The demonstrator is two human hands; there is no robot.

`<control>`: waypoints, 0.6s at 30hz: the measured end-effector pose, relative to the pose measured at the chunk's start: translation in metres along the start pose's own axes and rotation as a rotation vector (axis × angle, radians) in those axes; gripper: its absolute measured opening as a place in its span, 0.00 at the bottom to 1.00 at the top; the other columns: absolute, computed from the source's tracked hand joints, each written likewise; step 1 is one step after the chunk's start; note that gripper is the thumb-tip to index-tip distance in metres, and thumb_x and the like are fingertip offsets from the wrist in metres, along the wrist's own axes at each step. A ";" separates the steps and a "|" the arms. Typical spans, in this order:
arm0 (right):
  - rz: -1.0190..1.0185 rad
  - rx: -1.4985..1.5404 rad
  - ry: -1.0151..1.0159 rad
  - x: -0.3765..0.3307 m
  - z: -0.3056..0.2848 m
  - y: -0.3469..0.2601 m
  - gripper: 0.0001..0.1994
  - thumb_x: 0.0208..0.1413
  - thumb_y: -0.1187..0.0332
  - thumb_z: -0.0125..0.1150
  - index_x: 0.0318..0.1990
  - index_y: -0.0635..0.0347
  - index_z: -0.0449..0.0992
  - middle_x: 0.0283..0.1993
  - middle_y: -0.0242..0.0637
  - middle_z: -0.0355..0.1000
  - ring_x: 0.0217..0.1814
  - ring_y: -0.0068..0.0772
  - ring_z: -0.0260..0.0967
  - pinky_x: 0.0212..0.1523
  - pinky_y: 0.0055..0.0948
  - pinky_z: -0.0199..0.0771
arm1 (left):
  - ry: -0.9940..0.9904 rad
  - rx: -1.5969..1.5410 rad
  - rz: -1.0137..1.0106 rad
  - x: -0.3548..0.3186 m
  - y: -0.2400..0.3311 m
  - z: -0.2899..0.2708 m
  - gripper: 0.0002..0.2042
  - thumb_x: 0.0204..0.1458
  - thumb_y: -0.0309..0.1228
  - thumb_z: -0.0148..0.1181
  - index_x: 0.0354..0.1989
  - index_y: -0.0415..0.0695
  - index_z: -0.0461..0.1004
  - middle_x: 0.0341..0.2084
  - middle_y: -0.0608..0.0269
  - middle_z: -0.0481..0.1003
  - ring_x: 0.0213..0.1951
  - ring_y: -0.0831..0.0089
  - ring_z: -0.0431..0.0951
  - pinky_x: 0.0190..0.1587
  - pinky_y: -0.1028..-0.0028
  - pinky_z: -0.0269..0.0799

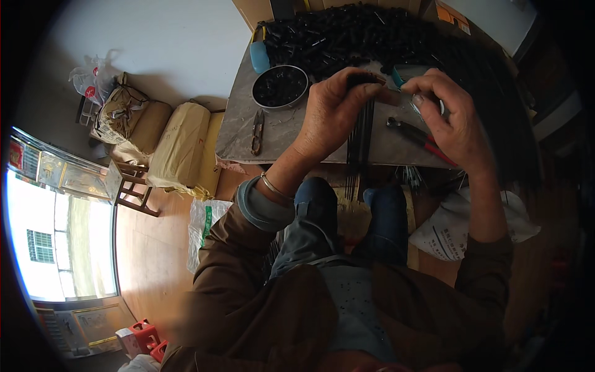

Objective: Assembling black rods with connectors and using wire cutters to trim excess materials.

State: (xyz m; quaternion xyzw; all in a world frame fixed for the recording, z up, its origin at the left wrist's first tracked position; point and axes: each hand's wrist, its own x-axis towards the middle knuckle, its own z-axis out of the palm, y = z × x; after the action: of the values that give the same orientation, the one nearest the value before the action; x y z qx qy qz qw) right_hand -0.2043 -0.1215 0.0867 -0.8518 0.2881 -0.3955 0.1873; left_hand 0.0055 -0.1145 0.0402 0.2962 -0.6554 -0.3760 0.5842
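My left hand (338,105) is raised over the table, thumb and fingers closed on a small dark piece (367,79) that the fingers mostly hide. Just below it, a bunch of thin black strands (359,146) runs down past the table's front edge; whether the hand touches them I cannot tell. Level with it on the right, my right hand (452,118) has its thumb and forefinger pinched; what they hold, if anything, is too small to make out. Red-handled pliers (409,131) lie on the table close to that hand.
A large heap of small black parts (347,34) covers the back of the table (238,133). A round bowl (280,87) holds more black pieces. Thread snips (257,133) lie at the left. A white sack (443,232) sits below right; wrapped bundles (180,146) and a wooden stool (133,186) stand left.
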 end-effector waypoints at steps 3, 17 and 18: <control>0.043 0.005 -0.012 0.000 0.001 0.004 0.10 0.52 0.82 0.50 0.40 0.64 0.74 0.33 0.30 0.65 0.34 0.19 0.62 0.36 0.20 0.65 | 0.014 -0.011 0.036 0.002 -0.003 0.002 0.07 0.59 0.25 0.53 0.41 0.36 0.74 0.33 0.57 0.80 0.41 0.72 0.80 0.49 0.73 0.74; 0.028 0.010 -0.003 0.001 0.001 0.000 0.09 0.54 0.80 0.50 0.41 0.65 0.74 0.33 0.30 0.66 0.33 0.19 0.62 0.35 0.20 0.64 | 0.001 -0.037 0.036 0.004 -0.001 0.003 0.07 0.60 0.27 0.53 0.40 0.36 0.74 0.31 0.59 0.80 0.39 0.72 0.81 0.46 0.73 0.76; 0.038 0.002 -0.016 0.001 0.001 -0.002 0.08 0.54 0.80 0.51 0.41 0.65 0.75 0.33 0.30 0.66 0.33 0.18 0.62 0.35 0.20 0.64 | -0.005 -0.022 0.037 0.004 -0.001 0.003 0.07 0.60 0.27 0.53 0.41 0.36 0.74 0.31 0.59 0.80 0.39 0.72 0.81 0.46 0.73 0.76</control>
State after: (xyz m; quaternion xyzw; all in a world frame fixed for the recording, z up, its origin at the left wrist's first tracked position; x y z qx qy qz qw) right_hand -0.2022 -0.1206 0.0877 -0.8491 0.3023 -0.3853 0.1980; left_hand 0.0016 -0.1175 0.0412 0.2767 -0.6580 -0.3731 0.5927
